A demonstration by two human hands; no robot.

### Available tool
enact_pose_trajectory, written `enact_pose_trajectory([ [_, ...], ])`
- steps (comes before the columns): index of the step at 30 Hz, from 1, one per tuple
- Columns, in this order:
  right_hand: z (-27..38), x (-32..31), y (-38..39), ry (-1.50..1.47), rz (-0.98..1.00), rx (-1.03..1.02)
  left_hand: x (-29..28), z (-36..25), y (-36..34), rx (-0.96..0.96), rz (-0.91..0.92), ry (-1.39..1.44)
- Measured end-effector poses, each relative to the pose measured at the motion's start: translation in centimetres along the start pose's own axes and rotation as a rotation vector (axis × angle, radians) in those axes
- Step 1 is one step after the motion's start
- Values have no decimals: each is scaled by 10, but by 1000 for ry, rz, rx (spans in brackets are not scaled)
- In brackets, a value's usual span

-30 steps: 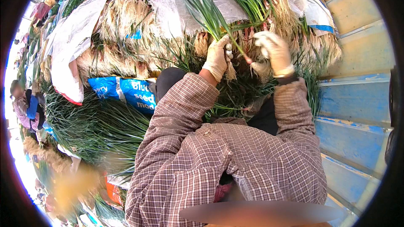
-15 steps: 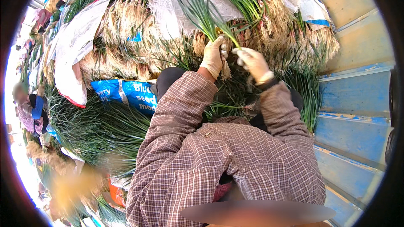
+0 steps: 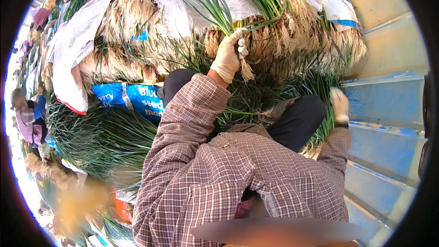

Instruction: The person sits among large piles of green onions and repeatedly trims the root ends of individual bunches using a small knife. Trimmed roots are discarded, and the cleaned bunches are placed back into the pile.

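My left hand [image 3: 229,56], in a pale glove, is closed round a small bunch of green onions [image 3: 221,11]. Their long green leaves fan up and away, and the pale roots hang below the fist. My right hand [image 3: 339,105], gloved too, is off to the right beside the wall, at the edge of a heap of green onions [image 3: 323,82]. Motion smears its fingers, so whether it holds anything does not show. Loose green leaves [image 3: 256,92] lie between my knees.
Stacked green onions with straw-coloured roots [image 3: 137,16] rise ahead, partly under white woven sheets [image 3: 82,36]. A blue printed bag [image 3: 130,98] and more onions [image 3: 114,137] lie left. A panelled wall [image 3: 384,100] bounds the right. Other people, one seated [image 3: 29,119], are far left.
My right hand has left the onion stalk beside my left hand and swung right and back to the wall side. The bunch stays in my left hand.
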State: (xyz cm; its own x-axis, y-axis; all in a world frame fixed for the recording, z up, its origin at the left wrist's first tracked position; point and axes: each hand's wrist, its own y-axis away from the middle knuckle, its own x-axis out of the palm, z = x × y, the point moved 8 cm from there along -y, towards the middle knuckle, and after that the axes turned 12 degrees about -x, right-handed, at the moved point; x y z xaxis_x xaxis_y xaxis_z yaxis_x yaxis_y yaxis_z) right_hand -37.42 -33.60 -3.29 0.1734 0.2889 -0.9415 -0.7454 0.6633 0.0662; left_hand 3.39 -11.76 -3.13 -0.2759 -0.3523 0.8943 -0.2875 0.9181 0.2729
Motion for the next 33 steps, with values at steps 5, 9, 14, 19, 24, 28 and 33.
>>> enact_pose_trajectory([
  [5,194,-7,-139,-612,-283,-542,2,11,-5,-17,21,-31],
  [9,249,10,-209,80,-237,-191,5,6,2,-38,21,-60],
  [14,299,21,-193,-307,-246,-469,6,-7,14,-13,4,-200],
  [19,320,-1,-127,-81,-642,-460,7,-9,18,115,-124,-337],
  [24,355,7,-90,13,-405,-781,12,-6,14,147,-46,-221],
  [28,343,-18,-95,-332,-507,-727,12,-9,13,178,-31,-264],
  [33,342,16,-138,-763,-19,-695,18,-1,19,111,19,-354],
])
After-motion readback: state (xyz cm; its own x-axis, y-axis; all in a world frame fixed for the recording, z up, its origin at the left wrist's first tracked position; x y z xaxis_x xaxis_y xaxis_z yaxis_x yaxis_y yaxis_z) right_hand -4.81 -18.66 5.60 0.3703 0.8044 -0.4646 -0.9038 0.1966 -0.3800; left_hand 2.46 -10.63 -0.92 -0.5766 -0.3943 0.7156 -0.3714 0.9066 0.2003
